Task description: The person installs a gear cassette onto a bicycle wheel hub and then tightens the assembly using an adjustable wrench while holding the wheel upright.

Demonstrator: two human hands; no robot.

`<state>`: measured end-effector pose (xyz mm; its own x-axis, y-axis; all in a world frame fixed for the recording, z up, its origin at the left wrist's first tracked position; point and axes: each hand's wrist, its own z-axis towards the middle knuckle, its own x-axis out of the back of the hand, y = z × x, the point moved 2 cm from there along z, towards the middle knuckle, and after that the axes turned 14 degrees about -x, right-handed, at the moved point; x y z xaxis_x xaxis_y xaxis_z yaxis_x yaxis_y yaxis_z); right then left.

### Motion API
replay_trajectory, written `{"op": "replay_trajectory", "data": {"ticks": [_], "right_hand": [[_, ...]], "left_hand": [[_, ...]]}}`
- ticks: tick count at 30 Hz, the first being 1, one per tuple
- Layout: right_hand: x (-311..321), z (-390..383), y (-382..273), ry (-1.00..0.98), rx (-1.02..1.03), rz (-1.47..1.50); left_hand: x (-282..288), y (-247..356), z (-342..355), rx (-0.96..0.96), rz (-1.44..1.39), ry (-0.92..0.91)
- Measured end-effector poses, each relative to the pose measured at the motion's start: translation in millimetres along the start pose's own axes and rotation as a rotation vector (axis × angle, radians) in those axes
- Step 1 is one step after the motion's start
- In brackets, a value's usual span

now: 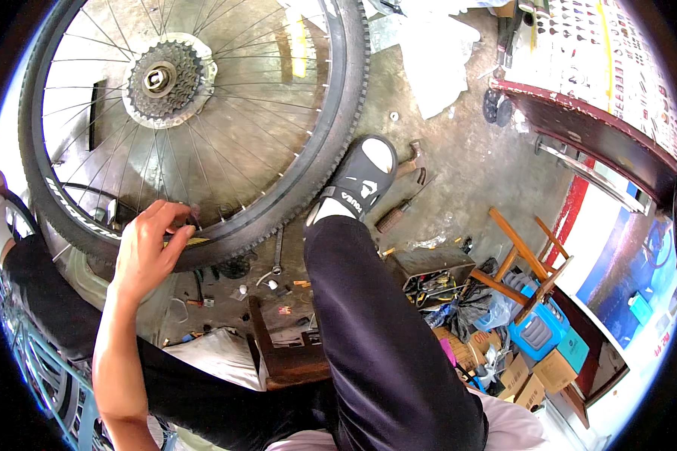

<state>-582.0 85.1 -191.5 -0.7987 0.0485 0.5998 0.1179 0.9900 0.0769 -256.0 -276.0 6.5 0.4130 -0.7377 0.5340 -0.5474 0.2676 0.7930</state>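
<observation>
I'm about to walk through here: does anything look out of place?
Nothing looks plainly broken, but a wrench lies beside the bicycle tire and a screwdriver beside the black clog, loose on the concrete floor where they might trip someone.

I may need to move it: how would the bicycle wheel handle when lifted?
The wheel should feel stiff, given its spoked rim. The sprockets at the hub probably make its centre heavy. Its knobbly tyre likely grips well.

1 black-tyred spoked wheel (188, 79), cassette (162, 105) toward the viewer
</observation>
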Motion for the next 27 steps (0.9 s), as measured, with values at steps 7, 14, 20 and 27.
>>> {"op": "replay_trajectory", "data": {"ticks": [7, 14, 20, 27], "right_hand": [[-24, 3, -92, 0.072, 0.083, -0.012], [6, -15, -71, -0.028, 0.197, 0.024], [81, -43, -16, -0.064, 0.259, 0.066], [177, -84, 43, 0.003, 0.323, 0.166]], "left_hand": [[109, -97, -30, 0.275, 0.187, 0.964], [122, -163, -60, 0.584, 0.024, 1.131], [125, -159, -85, 0.724, -0.457, 1.052], [130, -67, -101, 0.417, -0.841, 1.004]]}}
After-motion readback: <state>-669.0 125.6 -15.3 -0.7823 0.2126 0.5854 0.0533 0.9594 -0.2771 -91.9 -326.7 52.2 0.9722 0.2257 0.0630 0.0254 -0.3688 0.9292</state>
